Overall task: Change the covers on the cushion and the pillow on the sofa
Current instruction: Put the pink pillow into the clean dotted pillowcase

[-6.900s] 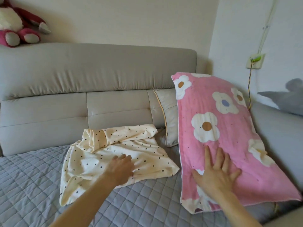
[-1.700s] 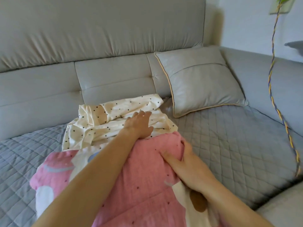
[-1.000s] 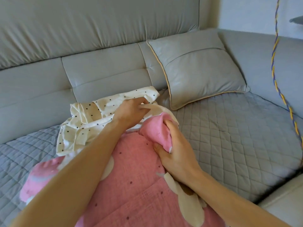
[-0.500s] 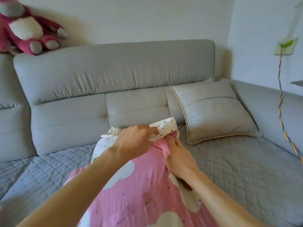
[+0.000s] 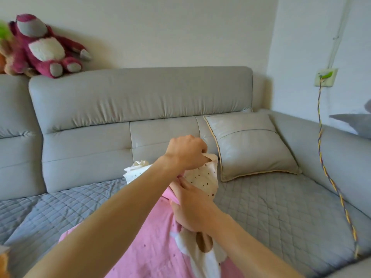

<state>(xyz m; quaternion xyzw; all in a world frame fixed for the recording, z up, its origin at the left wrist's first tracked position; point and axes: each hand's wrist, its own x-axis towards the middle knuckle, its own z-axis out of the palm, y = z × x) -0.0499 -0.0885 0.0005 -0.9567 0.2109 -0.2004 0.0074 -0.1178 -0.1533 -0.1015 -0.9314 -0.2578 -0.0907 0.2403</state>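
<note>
The pink pillow (image 5: 140,247) lies lengthwise on the sofa (image 5: 281,207), running from near to far. At its far end, the left hand (image 5: 186,155) clenches the dotted cover (image 5: 202,177), while the right hand (image 5: 192,205) just nearer grasps the pillow's corner.

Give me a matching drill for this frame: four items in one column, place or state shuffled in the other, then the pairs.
Items:
1. pink plush bear
2. grey square cushion
3. cream dotted cover
4. braided cable

Places or states:
A. hangs from the wall socket down across the sofa arm
B. gripped by the left hand, being drawn over the corner of the pink flowered pillow that the right hand holds
C. sits on top of the sofa backrest
D. leans against the sofa back in the corner

Pairs: 1-C, 2-D, 3-B, 4-A
</note>
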